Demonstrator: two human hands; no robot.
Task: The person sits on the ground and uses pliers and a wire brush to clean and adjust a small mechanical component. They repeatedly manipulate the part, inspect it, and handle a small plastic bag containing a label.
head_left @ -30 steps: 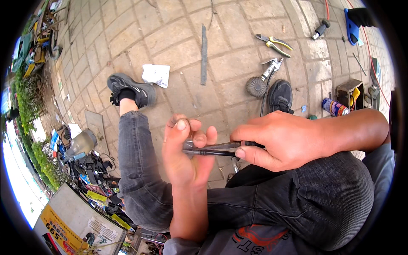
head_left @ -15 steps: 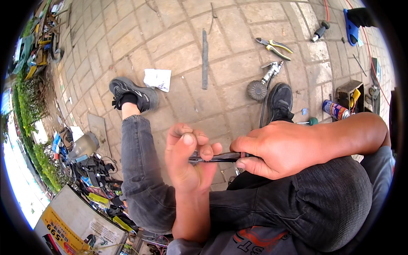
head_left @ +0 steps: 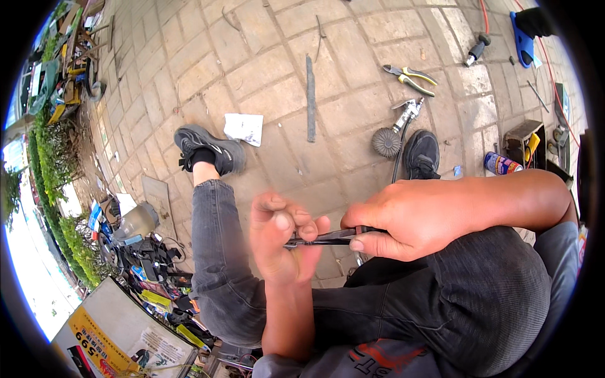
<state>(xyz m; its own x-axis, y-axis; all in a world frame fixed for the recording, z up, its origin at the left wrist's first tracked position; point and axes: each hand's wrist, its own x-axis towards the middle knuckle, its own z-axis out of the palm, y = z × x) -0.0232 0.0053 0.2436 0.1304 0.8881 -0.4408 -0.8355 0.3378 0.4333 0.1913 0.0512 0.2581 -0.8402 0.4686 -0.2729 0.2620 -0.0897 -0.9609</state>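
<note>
Since a second ago, the left hand [head_left: 280, 242] has tightened its pinch on the dark slender tool's [head_left: 328, 237] tip; the right hand [head_left: 403, 217], at three o'clock, keeps clamping its handle, suggesting fine work continues.

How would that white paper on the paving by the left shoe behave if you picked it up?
The paper looks thin and creased, so it would probably flop and weigh almost nothing. It lies loose on the paving beside the shoe, so wind or a nudge could likely shift it.
</note>
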